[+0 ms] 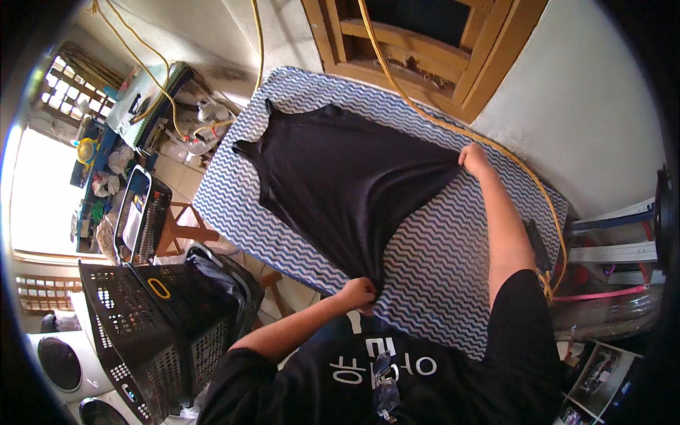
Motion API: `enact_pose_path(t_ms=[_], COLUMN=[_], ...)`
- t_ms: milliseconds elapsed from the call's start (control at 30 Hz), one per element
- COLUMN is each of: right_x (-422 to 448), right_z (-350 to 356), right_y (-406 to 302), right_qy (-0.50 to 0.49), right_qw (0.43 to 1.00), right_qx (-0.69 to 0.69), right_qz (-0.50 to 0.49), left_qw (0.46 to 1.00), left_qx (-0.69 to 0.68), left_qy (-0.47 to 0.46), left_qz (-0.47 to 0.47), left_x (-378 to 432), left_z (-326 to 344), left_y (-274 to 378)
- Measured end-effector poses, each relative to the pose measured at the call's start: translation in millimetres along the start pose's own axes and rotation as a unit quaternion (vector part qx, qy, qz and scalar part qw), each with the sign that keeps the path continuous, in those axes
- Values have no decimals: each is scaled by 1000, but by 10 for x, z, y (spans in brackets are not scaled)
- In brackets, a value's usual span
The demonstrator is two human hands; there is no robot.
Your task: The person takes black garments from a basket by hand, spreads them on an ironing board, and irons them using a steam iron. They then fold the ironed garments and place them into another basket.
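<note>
A black sleeveless garment (334, 164) lies spread over a table with a blue-and-white zigzag cover (441, 260). Its narrow straps point to the far left, and the wide hem faces me. Near the table's front edge, my left hand (358, 293) pinches one hem corner. My right hand (474, 159) grips the opposite corner, farther away towards the wall side. Between the two hands the hem sags in a curve, with folds running from the left corner into the cloth.
Yellow hose or cord (404, 98) hangs down and runs along the table's wall side. A wooden-framed window (398, 61) is behind it. Stacked black plastic baskets (175, 319) stand at the left, near a brown stool (186, 228). White front-loading machines (61, 366) are at lower left, a ladder (616, 251) at right.
</note>
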State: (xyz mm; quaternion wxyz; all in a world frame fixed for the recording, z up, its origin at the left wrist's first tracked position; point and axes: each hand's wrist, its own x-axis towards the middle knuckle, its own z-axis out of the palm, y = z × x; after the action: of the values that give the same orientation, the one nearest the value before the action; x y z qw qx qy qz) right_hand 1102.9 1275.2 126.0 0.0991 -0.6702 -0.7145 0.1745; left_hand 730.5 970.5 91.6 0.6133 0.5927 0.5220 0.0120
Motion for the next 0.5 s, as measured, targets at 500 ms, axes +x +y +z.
enact_pose_path(t_ms=[500], right_x=[-518], right_z=[-47], right_y=[531], right_qy=[8], right_qw=[847], right_qx=[-501], right_qz=[174], left_qw=[886], left_qx=[143], left_qy=[-398], left_qz=[193], left_x=[814], left_z=[1809], left_y=[606])
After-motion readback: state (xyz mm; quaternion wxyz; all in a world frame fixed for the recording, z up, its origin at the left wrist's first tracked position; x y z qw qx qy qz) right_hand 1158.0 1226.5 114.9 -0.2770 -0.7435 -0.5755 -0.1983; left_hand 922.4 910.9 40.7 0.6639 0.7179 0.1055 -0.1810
